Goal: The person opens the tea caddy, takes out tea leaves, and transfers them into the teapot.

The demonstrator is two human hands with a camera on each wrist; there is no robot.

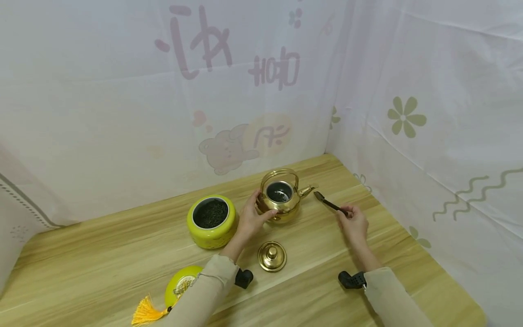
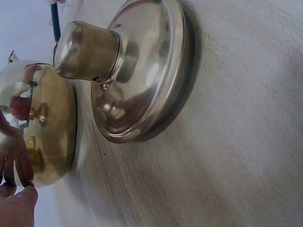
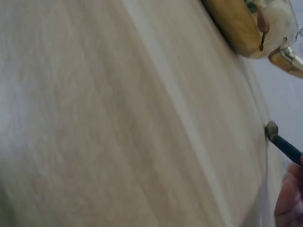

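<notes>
In the head view a gold teapot (image 1: 288, 212) with a raised handle stands uncovered, its spout to the right. My left hand (image 1: 250, 219) holds its left side, thumb across the front. The left wrist view shows that thumb (image 2: 19, 208) against the shiny teapot (image 2: 54, 127). To the right, my right hand (image 1: 354, 225) pinches the handle of a small dark tea scoop (image 1: 330, 204), its head close to the spout. The scoop's head (image 3: 271, 128) appears low over the table in the right wrist view; whether it touches is unclear. The gold teapot lid (image 1: 272, 260) lies in front of the pot.
Left of the teapot stands a yellow jar (image 1: 210, 238) filled with dark tea leaves (image 1: 211, 213). Its yellow lid (image 1: 175, 281), with an orange tassel (image 1: 146, 312), lies partly behind the left sleeve. White printed cloth (image 1: 245, 104) hangs behind and right of the wooden table (image 1: 102, 254).
</notes>
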